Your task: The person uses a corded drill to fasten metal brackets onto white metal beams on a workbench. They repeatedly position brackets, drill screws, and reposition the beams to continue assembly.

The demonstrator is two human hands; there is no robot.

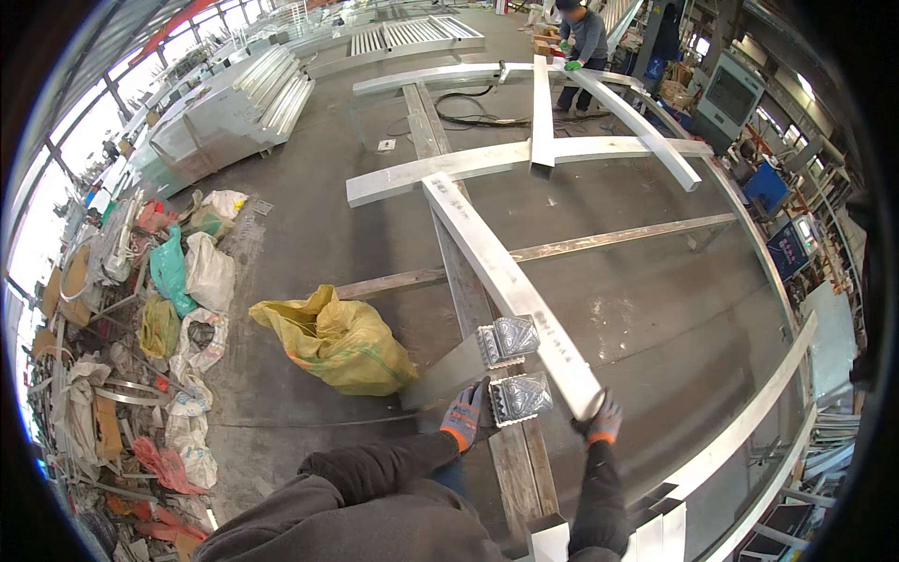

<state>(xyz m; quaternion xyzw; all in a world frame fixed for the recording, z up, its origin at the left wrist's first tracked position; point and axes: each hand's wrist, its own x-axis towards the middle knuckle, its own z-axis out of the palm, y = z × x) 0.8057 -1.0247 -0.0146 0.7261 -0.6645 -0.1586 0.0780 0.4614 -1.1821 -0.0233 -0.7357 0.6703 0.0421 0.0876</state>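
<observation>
A white beam (506, 272) slants above the grey workshop floor (655, 281), the right hand (602, 419) pinching its near end. The left hand (463, 417) sits by silver fittings (523, 397), its grip unclear from here; a yellow sack (342, 347) slumps nearby.

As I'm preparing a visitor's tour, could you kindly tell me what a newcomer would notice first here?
Probably the crumpled yellow woven sack, left of centre. Next, the long white rectangular beam slanting through the middle, its near end at the right hand. Beside it sit two silver embossed blocks.
</observation>
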